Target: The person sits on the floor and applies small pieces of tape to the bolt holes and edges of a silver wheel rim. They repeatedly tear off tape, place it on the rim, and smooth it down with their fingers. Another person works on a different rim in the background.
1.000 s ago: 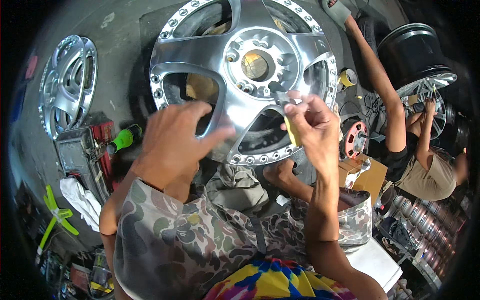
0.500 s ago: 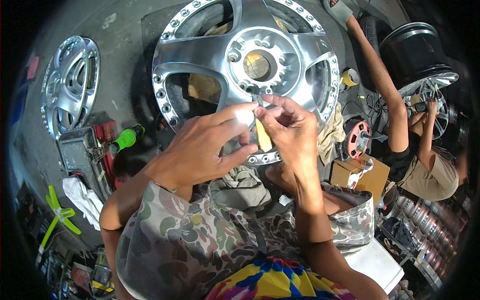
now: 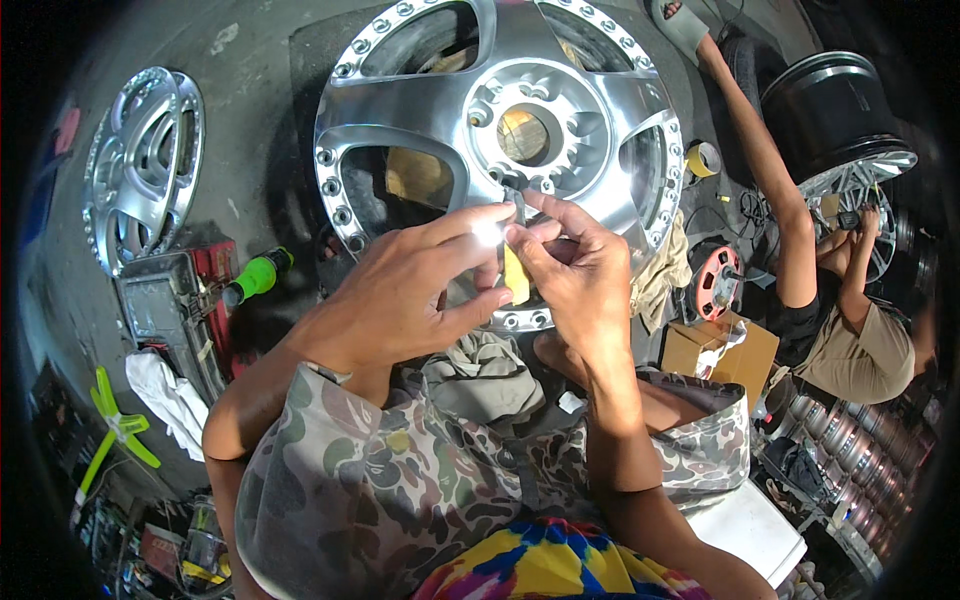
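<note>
A large silver car wheel (image 3: 400, 105) lies flat in front of me, its rim ringed with bolts. Over its near side, the thumb and fingers of my right hand (image 3: 575, 265) pinch a small yellow-and-dark piece (image 3: 516, 278). Its yellow part hangs below the fingertips and a dark strip points up toward the hub; its exact kind is unclear. On the left, my left hand (image 3: 400, 285) reaches in with fingers apart. Its index fingertip touches the dark strip, while the thumb is beside the yellow part. Glare hides part of the gap between the hands.
A second silver wheel (image 3: 150, 170) stands at left, near a toolbox (image 3: 165, 310) and a green bottle (image 3: 258, 277). To the right are a cardboard box (image 3: 722, 345), an orange reel (image 3: 716, 283), a yellow tape roll (image 3: 702, 159) and a co-worker's leg (image 3: 765, 150).
In view, the wheel has shifted slightly right. The yellow part has turned from slanting to nearly upright between my hands. Both hands stay close together.
</note>
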Tool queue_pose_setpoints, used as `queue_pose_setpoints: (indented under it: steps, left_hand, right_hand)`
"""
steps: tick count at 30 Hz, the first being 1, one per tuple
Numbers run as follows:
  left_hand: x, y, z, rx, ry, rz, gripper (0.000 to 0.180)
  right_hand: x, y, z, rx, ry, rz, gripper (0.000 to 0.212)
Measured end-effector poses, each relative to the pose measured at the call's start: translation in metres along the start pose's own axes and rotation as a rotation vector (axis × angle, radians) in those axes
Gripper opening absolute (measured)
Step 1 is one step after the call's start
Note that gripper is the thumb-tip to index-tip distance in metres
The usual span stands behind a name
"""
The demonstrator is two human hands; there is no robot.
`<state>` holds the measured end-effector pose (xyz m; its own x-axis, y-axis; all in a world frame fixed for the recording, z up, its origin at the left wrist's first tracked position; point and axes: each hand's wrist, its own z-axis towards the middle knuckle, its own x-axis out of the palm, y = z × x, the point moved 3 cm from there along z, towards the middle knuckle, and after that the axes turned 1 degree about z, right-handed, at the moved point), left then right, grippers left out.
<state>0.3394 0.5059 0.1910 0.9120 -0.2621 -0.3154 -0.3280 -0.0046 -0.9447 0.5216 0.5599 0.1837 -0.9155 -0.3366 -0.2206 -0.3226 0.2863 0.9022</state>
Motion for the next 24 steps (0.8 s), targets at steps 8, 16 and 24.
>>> queue_pose_setpoints:
  steps: [8, 16, 24]
  left_hand:
    - [-0.026, 0.000, -0.003, -0.041, -0.047, 0.049, 0.025]
    - [-0.043, 0.010, 0.006, -0.036, -0.066, 0.111, 0.026]
    - [-0.106, 0.046, 0.043, 0.280, -0.313, 0.713, 0.084]
  right_hand:
    - [0.031, -0.002, 0.013, -0.025, -0.050, 0.072, 0.041]
    - [0.052, -0.001, 0.031, -0.046, -0.156, 0.088, 0.040]
    - [0.000, 0.006, 0.017, -0.137, -0.277, 0.082, 0.031]
